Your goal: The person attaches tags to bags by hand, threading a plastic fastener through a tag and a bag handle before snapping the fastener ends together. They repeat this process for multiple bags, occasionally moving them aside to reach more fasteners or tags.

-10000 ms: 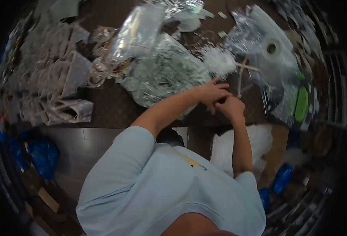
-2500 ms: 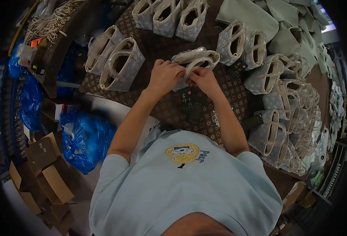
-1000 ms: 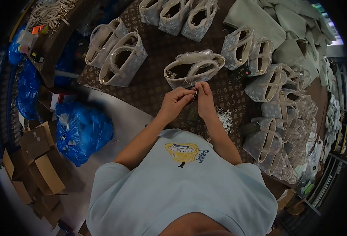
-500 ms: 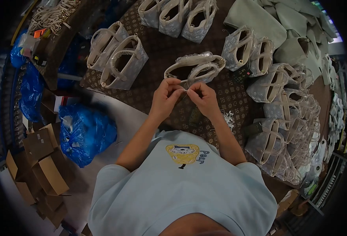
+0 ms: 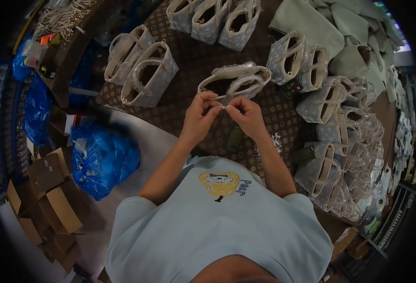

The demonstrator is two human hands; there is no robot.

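My left hand [image 5: 200, 118] and my right hand [image 5: 246, 116] meet in front of a pale patterned handbag [image 5: 248, 90], both closed in a pinch. Between the fingertips runs a thin tag string [image 5: 224, 107] with a small whitish piece at the pinch. Just below the hands, a dark green hang tag [image 5: 235, 139] shows over the brown patterned table cover. The handbag stands upright with its mouth open, and its handles are wrapped in clear plastic.
More handbags stand at the left [image 5: 149, 78], at the back [image 5: 210, 23] and in a crowded group on the right [image 5: 328, 106]. A pile of white tag strings [image 5: 275, 141] lies beside my right forearm. Blue plastic bags [image 5: 105, 158] and cardboard boxes [image 5: 52, 188] are on the left.
My right hand has shifted slightly right and down, its fingertips a little farther from the left ones. The hang tag below shows more fully. The handbag has barely moved.
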